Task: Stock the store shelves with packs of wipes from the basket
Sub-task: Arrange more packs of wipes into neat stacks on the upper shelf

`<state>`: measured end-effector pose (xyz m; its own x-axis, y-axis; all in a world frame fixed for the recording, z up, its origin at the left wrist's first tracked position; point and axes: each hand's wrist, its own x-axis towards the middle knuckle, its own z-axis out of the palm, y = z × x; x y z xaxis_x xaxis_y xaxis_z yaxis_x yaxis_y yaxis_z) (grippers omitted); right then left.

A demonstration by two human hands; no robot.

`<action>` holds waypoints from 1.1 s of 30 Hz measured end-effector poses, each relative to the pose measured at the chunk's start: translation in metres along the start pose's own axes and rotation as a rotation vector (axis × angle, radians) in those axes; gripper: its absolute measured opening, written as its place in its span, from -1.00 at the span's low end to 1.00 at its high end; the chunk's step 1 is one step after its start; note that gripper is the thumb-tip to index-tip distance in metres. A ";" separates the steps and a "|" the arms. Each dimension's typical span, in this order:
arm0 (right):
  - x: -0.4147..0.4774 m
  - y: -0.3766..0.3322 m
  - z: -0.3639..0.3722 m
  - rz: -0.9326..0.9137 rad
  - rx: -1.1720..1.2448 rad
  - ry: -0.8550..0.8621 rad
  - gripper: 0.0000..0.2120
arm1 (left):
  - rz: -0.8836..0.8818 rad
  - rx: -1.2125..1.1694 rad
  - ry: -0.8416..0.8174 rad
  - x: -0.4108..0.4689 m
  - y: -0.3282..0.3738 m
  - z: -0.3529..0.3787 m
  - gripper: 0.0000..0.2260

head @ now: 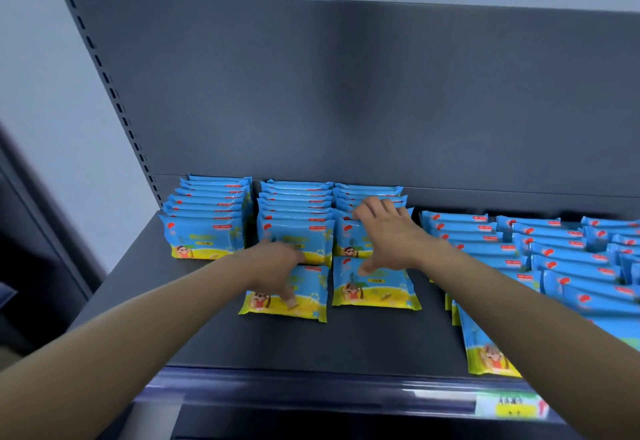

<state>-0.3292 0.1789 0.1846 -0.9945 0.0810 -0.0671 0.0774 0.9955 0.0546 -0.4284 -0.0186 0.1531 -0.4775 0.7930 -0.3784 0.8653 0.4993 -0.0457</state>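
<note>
Blue and yellow packs of wipes stand in rows on a dark grey shelf (346,342). My left hand (277,266) grips the top edge of a loose pack (308,301) in front of the middle row (298,224), thumb on its face and fingers hidden behind it. My right hand (391,235) is spread, fingertips resting on the tops of the third row (367,193), thumb touching another loose pack (381,292) that leans in front of that row. The basket is not in view.
A further row (204,231) stands at the far left. Several longer rows (519,249) fill the right side up to the front edge. The shelf's back panel (346,93) rises behind. A price label (509,405) sits on the front rail.
</note>
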 end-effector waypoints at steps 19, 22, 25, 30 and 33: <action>-0.026 -0.007 0.032 0.087 -0.044 -0.222 -0.21 | -0.066 0.077 0.654 -0.003 -0.016 0.000 -0.55; -0.025 -0.010 0.030 0.103 -0.067 -0.187 -0.29 | -0.065 0.084 0.626 -0.003 -0.017 0.001 -0.50; -0.023 -0.005 0.025 0.086 -0.110 -0.050 -0.56 | -0.054 0.078 0.614 -0.002 -0.020 0.003 -0.47; -0.012 0.007 0.017 0.137 -0.153 0.127 -0.69 | -0.071 0.076 0.611 0.002 -0.017 0.000 -0.46; -0.006 0.009 0.017 0.142 -0.121 0.160 -0.68 | -0.084 0.084 0.607 0.004 -0.015 -0.002 -0.44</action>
<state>-0.3208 0.1884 0.1691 -0.9735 0.2018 0.1078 0.2181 0.9608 0.1713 -0.4433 -0.0217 0.1539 -0.5250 0.8217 0.2217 0.8180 0.5591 -0.1350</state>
